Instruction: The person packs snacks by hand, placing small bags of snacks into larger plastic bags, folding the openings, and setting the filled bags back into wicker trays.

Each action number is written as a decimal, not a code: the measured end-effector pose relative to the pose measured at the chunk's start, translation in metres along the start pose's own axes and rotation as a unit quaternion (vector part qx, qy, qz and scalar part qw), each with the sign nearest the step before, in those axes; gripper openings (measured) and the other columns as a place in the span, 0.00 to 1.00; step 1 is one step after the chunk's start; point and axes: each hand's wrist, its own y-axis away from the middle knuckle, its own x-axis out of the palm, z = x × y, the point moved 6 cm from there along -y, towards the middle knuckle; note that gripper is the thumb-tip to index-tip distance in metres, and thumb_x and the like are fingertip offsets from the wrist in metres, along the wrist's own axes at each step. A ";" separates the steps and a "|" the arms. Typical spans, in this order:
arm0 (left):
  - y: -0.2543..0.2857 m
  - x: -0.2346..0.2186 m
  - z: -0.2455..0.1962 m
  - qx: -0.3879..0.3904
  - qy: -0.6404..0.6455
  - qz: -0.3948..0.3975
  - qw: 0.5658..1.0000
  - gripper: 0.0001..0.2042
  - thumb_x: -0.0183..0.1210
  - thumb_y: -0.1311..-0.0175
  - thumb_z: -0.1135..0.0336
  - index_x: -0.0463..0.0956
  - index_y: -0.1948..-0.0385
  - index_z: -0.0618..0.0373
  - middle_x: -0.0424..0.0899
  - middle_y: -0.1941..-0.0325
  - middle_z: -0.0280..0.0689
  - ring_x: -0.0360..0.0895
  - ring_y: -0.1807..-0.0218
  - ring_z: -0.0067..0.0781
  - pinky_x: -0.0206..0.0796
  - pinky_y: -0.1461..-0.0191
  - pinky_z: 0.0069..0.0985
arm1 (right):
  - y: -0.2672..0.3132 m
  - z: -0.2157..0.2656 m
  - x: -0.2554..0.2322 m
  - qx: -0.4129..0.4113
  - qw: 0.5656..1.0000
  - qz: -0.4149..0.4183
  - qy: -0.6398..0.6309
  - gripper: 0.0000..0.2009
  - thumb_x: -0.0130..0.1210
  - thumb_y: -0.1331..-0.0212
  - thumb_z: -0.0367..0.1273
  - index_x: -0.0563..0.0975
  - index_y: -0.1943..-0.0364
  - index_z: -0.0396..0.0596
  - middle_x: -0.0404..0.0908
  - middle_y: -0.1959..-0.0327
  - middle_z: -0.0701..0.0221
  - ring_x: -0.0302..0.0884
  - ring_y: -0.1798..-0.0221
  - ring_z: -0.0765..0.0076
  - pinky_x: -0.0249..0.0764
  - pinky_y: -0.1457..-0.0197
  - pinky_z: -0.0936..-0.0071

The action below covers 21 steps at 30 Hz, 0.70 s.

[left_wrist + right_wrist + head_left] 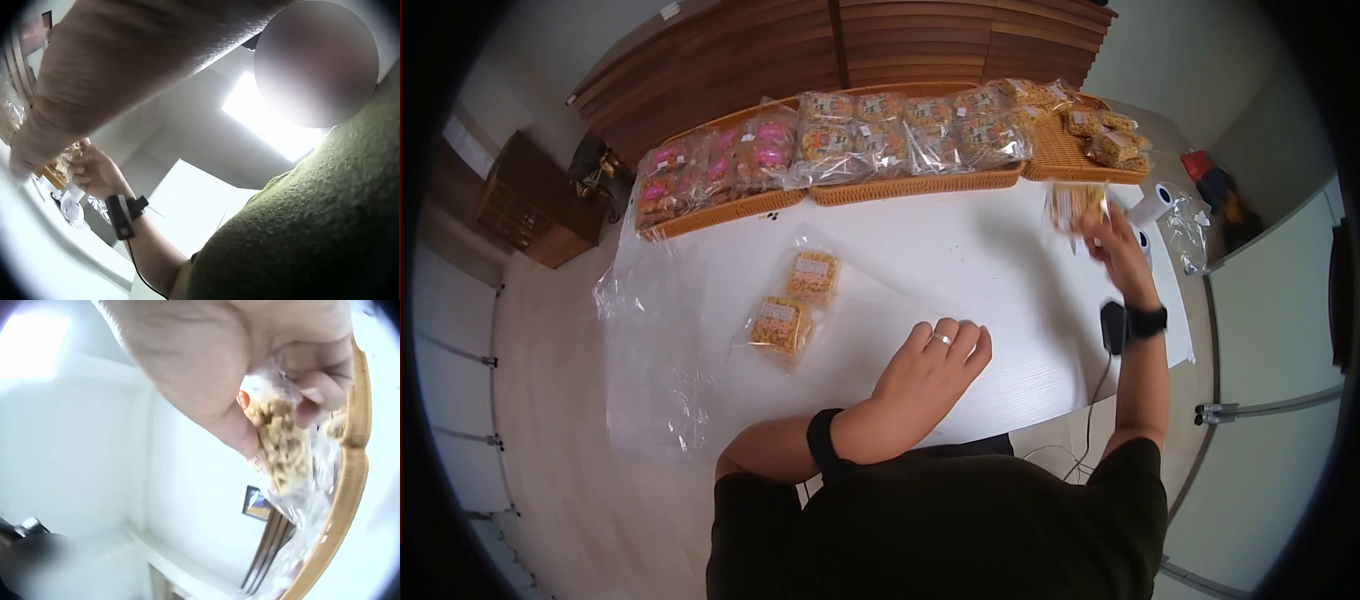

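In the head view my right hand (1122, 255) grips a clear packet of puffed-grain snack (1072, 207) above the table's right side, in front of the right basket. The right wrist view shows thumb and fingers pinching the packet (281, 447); its pale pieces show through the film. My left hand (930, 375), with a ring on one finger, rests near the table's front edge, fingers loosely bent and holding nothing. To its left, two similar snack packets (778, 328) with printed labels lie on the white table (940, 255), one behind the other.
Wicker baskets (920, 188) along the back hold several bagged snacks, pink-marked ones (720, 165) at the left. White rolls (1150, 206) stand by the right edge, with crumpled clear plastic (1188, 228) beside them. Plastic film (655, 350) covers the left side. A cable (1090, 410) hangs from my right wrist.
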 end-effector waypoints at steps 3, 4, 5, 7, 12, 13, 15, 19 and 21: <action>0.001 0.007 0.004 -0.055 -0.084 -0.027 0.995 0.21 0.55 0.52 0.69 0.70 0.52 0.55 0.70 0.56 0.35 0.66 0.60 0.31 0.58 0.58 0.23 | 0.088 -0.007 0.042 0.142 0.977 0.157 -0.031 0.26 0.58 0.44 0.36 0.63 0.45 0.39 0.68 0.76 0.79 0.61 0.78 0.87 0.58 0.77 0.87; 0.000 0.007 0.006 -0.073 -0.091 -0.051 0.992 0.22 0.54 0.54 0.70 0.70 0.52 0.55 0.70 0.55 0.36 0.66 0.60 0.31 0.58 0.59 0.23 | 0.106 -0.009 0.058 0.171 0.958 0.229 -0.013 0.23 0.57 0.44 0.36 0.66 0.48 0.40 0.69 0.74 0.78 0.62 0.77 0.86 0.59 0.77 0.87; -0.002 0.008 0.005 -0.076 -0.091 -0.047 0.992 0.22 0.54 0.54 0.70 0.70 0.52 0.55 0.70 0.55 0.36 0.66 0.60 0.31 0.58 0.59 0.23 | 0.119 -0.009 0.076 0.203 0.942 0.265 -0.018 0.19 0.57 0.43 0.36 0.68 0.51 0.43 0.70 0.73 0.78 0.63 0.77 0.86 0.60 0.76 0.86; -0.002 0.003 0.009 -0.105 -0.093 -0.074 0.987 0.20 0.54 0.53 0.70 0.70 0.53 0.55 0.70 0.55 0.36 0.66 0.59 0.31 0.62 0.62 0.23 | 0.130 -0.018 0.101 0.238 0.920 0.313 0.000 0.16 0.55 0.41 0.37 0.69 0.53 0.44 0.70 0.73 0.78 0.64 0.76 0.86 0.62 0.74 0.86; 0.003 0.008 0.007 -0.099 -0.076 -0.085 0.989 0.20 0.55 0.54 0.70 0.70 0.54 0.56 0.70 0.53 0.37 0.68 0.60 0.31 0.66 0.64 0.22 | 0.118 -0.032 0.151 0.203 0.933 0.296 -0.011 0.17 0.52 0.38 0.35 0.66 0.49 0.44 0.73 0.66 0.74 0.71 0.67 0.82 0.69 0.63 0.83; 0.005 0.007 0.005 -0.099 -0.069 -0.096 0.988 0.20 0.55 0.54 0.69 0.70 0.55 0.56 0.70 0.52 0.37 0.69 0.59 0.32 0.67 0.64 0.21 | 0.112 -0.030 0.161 0.147 0.957 0.249 -0.032 0.18 0.51 0.38 0.34 0.64 0.46 0.45 0.73 0.61 0.71 0.71 0.60 0.79 0.69 0.56 0.81; 0.007 0.006 0.003 -0.097 -0.075 -0.102 0.987 0.20 0.56 0.54 0.68 0.70 0.55 0.56 0.70 0.52 0.38 0.69 0.59 0.32 0.67 0.63 0.21 | 0.102 -0.038 0.181 0.102 0.963 0.221 -0.120 0.21 0.49 0.37 0.32 0.59 0.41 0.48 0.68 0.46 0.66 0.66 0.42 0.72 0.65 0.41 0.75; 0.009 0.006 -0.001 -0.084 -0.081 -0.098 0.988 0.19 0.56 0.52 0.65 0.70 0.55 0.57 0.70 0.53 0.40 0.71 0.55 0.39 0.67 0.59 0.24 | 0.101 -0.053 0.225 0.182 0.877 0.242 -0.373 0.21 0.50 0.39 0.28 0.61 0.41 0.48 0.70 0.49 0.70 0.67 0.45 0.73 0.65 0.42 0.75; 0.009 0.009 -0.003 -0.065 -0.092 -0.103 0.988 0.18 0.55 0.50 0.64 0.70 0.56 0.57 0.70 0.53 0.40 0.71 0.55 0.43 0.66 0.57 0.30 | 0.095 -0.064 0.235 0.184 0.878 0.233 -0.376 0.21 0.50 0.39 0.28 0.62 0.42 0.48 0.70 0.50 0.70 0.67 0.45 0.73 0.66 0.43 0.74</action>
